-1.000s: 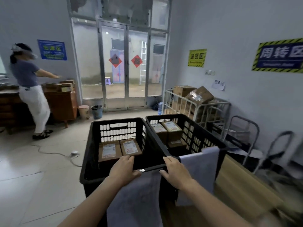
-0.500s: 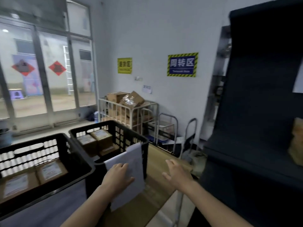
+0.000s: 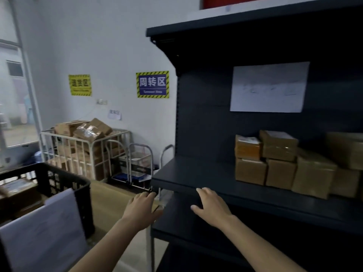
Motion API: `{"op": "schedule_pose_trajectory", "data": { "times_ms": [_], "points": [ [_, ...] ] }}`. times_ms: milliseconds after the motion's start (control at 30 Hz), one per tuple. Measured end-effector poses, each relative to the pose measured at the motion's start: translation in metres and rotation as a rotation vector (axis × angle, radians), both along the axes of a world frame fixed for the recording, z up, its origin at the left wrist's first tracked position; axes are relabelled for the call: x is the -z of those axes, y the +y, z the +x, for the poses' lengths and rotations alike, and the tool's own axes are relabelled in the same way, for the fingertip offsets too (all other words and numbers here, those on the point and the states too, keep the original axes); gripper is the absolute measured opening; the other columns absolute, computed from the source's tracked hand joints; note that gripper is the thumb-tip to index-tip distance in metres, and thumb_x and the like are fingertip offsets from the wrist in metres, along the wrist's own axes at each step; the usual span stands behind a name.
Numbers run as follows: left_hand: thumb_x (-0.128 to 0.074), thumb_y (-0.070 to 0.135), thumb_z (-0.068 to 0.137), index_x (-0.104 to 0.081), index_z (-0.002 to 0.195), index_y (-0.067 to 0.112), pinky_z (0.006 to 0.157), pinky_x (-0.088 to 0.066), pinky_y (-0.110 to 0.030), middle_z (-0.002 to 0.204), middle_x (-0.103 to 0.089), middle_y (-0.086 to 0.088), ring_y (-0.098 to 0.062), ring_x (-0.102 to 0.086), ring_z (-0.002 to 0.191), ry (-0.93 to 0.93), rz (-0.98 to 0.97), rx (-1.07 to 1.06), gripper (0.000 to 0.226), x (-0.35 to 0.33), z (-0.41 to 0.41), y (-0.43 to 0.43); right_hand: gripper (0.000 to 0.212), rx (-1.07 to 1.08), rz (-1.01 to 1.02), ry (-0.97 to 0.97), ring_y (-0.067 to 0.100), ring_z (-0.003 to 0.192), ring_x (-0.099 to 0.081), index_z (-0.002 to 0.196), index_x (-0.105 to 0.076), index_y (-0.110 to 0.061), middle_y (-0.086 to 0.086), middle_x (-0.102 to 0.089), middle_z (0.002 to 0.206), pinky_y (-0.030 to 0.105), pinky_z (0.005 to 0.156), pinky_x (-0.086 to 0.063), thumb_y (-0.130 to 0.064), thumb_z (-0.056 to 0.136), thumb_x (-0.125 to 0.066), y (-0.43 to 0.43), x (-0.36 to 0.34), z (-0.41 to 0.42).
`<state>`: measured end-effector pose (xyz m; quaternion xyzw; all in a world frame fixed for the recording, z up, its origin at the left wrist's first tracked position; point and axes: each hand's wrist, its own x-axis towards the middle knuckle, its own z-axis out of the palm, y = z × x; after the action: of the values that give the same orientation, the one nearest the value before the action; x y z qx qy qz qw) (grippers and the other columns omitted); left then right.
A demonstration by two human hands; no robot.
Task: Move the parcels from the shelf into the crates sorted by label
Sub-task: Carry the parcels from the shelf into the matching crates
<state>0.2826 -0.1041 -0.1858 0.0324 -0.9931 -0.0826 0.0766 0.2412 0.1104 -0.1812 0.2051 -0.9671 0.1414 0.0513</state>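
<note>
A dark metal shelf (image 3: 196, 173) fills the right half of the view. Several brown taped parcels (image 3: 279, 160) are stacked on its board towards the right. My left hand (image 3: 142, 209) hovers open by the shelf's front left corner, holding nothing. My right hand (image 3: 211, 207) is open too, fingers spread just in front of the board's front edge, well left of the parcels. A black plastic crate (image 3: 62, 181) stands at lower left with a white label sheet (image 3: 43, 228) hung over its rim and parcels inside.
A white sheet (image 3: 269, 87) is stuck to the shelf's back panel. A white wire cage (image 3: 84, 152) of cardboard boxes and folded trolleys (image 3: 137, 163) stand along the far wall. A wooden board (image 3: 114, 201) lies between crate and shelf.
The view has swung right from the two crates to the shelf. Both hands left the crate rims and now reach out open towards the shelf's front edge.
</note>
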Motion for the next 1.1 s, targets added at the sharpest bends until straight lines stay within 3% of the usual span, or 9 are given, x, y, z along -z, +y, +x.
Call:
{"op": "schedule_pose_trajectory", "data": {
  "times_ms": [167,467,900,1100],
  "points": [
    [-0.053,0.047,0.085,-0.04,0.136,0.021,0.106,-0.033,-0.034,0.137,-0.047,-0.002,-0.023,-0.041,0.13,0.01,0.008,0.08,0.059,0.0,-0.026,0.081,0.066,0.066,-0.012,-0.01,0.02,0.142,-0.022,0.148,-0.018,-0.015,0.004,-0.021,0.155,0.033,0.113,-0.027,-0.043,0.095,-0.044,0.08,0.0,-0.007],
    [-0.05,0.048,0.089,-0.031,0.142,0.018,0.111,-0.03,-0.033,0.143,-0.042,-0.002,-0.021,-0.036,0.134,0.022,-0.001,0.218,0.064,0.0,-0.051,0.179,0.067,0.175,-0.01,-0.019,0.019,0.14,-0.024,0.149,-0.018,-0.016,0.002,-0.022,0.154,0.033,0.111,-0.029,-0.045,0.094,-0.044,0.179,0.005,-0.012],
    [-0.048,0.047,0.091,-0.027,0.146,0.018,0.113,-0.026,-0.031,0.146,-0.037,-0.002,-0.019,-0.032,0.137,0.042,0.057,0.306,0.066,-0.012,-0.094,0.221,0.067,0.287,-0.063,0.011,0.015,0.139,-0.027,0.149,-0.017,-0.018,-0.001,-0.023,0.153,0.029,0.108,-0.033,-0.046,0.094,-0.043,0.234,-0.003,-0.025],
    [-0.047,0.047,0.091,-0.026,0.146,0.016,0.113,-0.026,-0.031,0.149,-0.034,-0.004,-0.02,-0.029,0.138,0.059,0.106,0.358,0.066,-0.021,-0.129,0.231,0.065,0.344,-0.121,0.049,0.014,0.133,-0.036,0.148,-0.018,-0.019,-0.002,-0.025,0.152,0.028,0.102,-0.039,-0.045,0.094,-0.045,0.243,-0.018,-0.042]
  ]
}}
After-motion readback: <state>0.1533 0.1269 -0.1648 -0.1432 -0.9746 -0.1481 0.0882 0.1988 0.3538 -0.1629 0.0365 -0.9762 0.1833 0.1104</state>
